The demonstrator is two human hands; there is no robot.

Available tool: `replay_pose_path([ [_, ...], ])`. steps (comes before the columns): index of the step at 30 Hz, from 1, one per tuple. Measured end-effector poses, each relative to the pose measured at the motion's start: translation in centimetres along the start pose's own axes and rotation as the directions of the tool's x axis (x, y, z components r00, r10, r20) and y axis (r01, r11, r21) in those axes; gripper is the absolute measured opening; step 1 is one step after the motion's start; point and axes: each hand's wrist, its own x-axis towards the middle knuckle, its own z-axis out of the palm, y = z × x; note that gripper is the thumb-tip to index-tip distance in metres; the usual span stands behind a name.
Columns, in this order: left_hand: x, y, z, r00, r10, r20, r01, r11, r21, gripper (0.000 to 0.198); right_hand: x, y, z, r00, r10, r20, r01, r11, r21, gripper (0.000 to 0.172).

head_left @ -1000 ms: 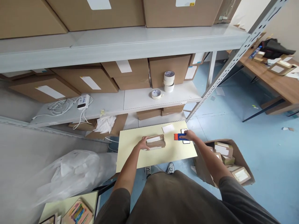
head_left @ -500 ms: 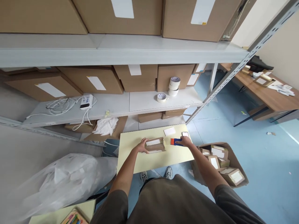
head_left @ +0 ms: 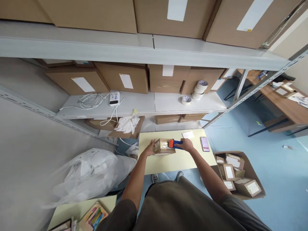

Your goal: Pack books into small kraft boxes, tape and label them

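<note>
A small cardboard box (head_left: 166,150) with shiny clear tape on its top sits on the pale yellow table (head_left: 154,165). My left hand (head_left: 150,148) grips the box's left end, fingers at its far edge. In my right hand (head_left: 187,144) is a scraper (head_left: 177,143) with a blue handle and an orange head. The orange head touches the taped top near the box's right end. Behind my right hand lies a white card (head_left: 188,134), and to the right a phone (head_left: 205,144) with a lit purple screen.
A shelf (head_left: 141,106) ahead carries large cardboard boxes, tape rolls (head_left: 186,100) and a white power strip (head_left: 115,98). Right of the table, a carton (head_left: 261,189) holds several small boxes. A big clear plastic bag (head_left: 93,176) bulges at the left.
The small box has been turned so its taped side faces up. My right hand has brought the scraper left onto it, uncovering the phone. The camera view has shifted left.
</note>
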Motion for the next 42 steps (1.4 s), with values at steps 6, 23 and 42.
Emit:
replay_pose_path([
  [6, -1.8, 2.5, -0.7, 0.942, -0.061, -0.33, 0.012, 0.989, -0.15, 0.081, -1.1, -7.2, 0.6, 1.0, -0.02, -0.006, 0.019, 0.994, -0.104, 0.051],
  [23, 1.5, 13.3, 6.9, 0.884, -0.316, -0.344, 0.306, 0.948, -0.086, 0.064, -3.2, -1.0, -1.0, 0.993, 0.112, -0.038, -0.115, 0.99, -0.084, 0.049],
  [42, 6.4, 21.3, 17.2, 0.94, -0.237, -0.247, 0.231, 0.972, -0.055, 0.065, -6.3, 23.3, -6.4, 0.958, 0.285, -0.012, -0.285, 0.958, 0.024, 0.054],
])
